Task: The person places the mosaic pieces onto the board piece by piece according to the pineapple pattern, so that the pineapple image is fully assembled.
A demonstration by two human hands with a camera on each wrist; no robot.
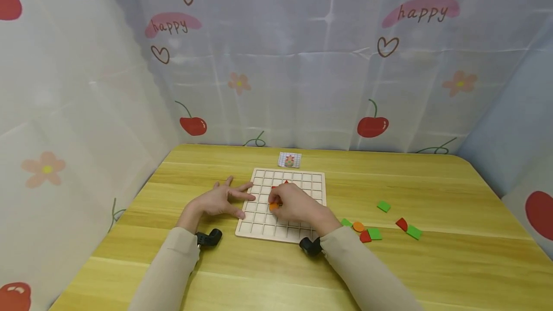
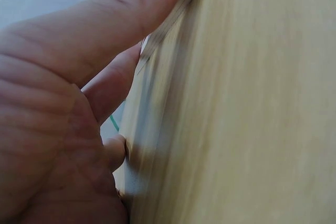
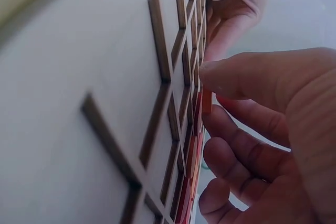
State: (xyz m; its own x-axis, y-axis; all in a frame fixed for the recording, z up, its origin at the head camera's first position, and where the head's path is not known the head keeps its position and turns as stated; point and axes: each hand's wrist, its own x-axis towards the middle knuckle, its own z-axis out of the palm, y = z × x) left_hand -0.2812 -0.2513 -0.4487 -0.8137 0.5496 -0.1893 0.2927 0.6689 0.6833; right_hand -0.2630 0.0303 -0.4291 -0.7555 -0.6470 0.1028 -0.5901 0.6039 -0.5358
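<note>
—Held what in the right hand (image 1: 295, 203)?

—Pinched a small orange piece (image 1: 274, 206) between thumb and fingers, at the middle of the gridded board (image 1: 259, 227), near red pieces (image 3: 183, 200) lying in the grid.

—Touched the board with it?

—Could not tell from either the head or the right wrist view.

—And did what with the left hand (image 1: 218, 200)?

—Spread the fingers wide, nearly straight, and brought the tips to the board's left edge.

—Noticed more around there?

—Yes: spotted a small printed card (image 1: 289, 160) just behind the board, plus green pieces (image 1: 414, 232), red quarter-rounds (image 1: 365, 237) and an orange disc (image 1: 358, 227) scattered to the right on the wooden table (image 1: 453, 272).
</note>
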